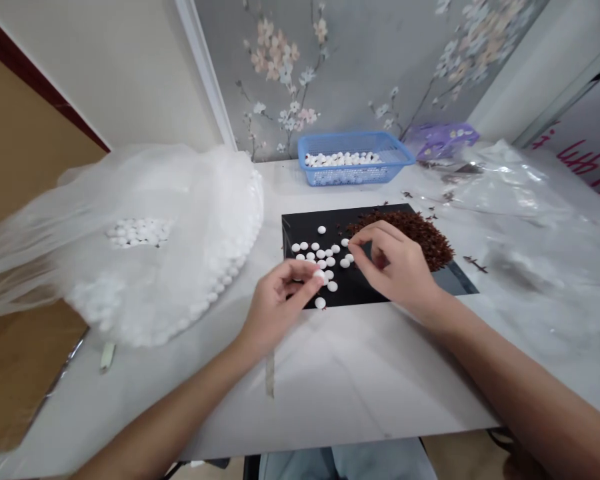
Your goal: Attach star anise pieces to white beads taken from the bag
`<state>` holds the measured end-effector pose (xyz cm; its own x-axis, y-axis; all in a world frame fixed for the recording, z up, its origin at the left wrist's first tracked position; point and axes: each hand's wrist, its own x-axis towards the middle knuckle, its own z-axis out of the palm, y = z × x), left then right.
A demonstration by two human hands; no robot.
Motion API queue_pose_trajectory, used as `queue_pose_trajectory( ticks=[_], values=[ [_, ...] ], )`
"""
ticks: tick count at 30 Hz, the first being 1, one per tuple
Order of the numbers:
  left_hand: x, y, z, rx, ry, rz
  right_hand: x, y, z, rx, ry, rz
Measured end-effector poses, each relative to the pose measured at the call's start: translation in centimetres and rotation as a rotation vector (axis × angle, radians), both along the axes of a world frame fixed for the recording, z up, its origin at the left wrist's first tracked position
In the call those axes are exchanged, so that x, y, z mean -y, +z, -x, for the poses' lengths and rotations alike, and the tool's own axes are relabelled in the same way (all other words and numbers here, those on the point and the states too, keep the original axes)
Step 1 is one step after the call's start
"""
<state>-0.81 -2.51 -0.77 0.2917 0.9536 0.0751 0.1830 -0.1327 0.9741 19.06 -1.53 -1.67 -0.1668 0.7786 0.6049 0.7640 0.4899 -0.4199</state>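
My left hand pinches a small white rounded piece, like a button or bead, between thumb and forefinger. Above the black mat, my right hand has its thumb and forefinger closed together; whatever is between them is too small to make out. Its fingertips are beside a few loose white pieces. More white pieces lie scattered on the mat near my left hand. A heap of small dark reddish-brown pieces covers the mat's right part, partly hidden behind my right hand.
A blue plastic basket of white pieces stands at the back. On the left, a large translucent white bag holds many more. Clear plastic bags and a purple package lie on the right. A light-green object sits front left.
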Motion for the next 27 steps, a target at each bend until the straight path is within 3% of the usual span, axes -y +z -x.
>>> queue_pose_trajectory(
  ticks=[3, 8, 27],
  values=[
    [0.2, -0.7, -0.4, 0.119, -0.121, 0.238, 0.7, -0.3, 1.0, -0.063, 0.093, -0.006],
    [-0.5, -0.7, 0.1, 0.202, -0.129, 0.384, 1.5, -0.6, 2.4, -0.114, 0.15, -0.044],
    [-0.9, -1.4, 0.3, 0.256, -0.134, 0.448, 1.6, -0.6, 2.6, -0.072, 0.29, -0.006]
  ],
)
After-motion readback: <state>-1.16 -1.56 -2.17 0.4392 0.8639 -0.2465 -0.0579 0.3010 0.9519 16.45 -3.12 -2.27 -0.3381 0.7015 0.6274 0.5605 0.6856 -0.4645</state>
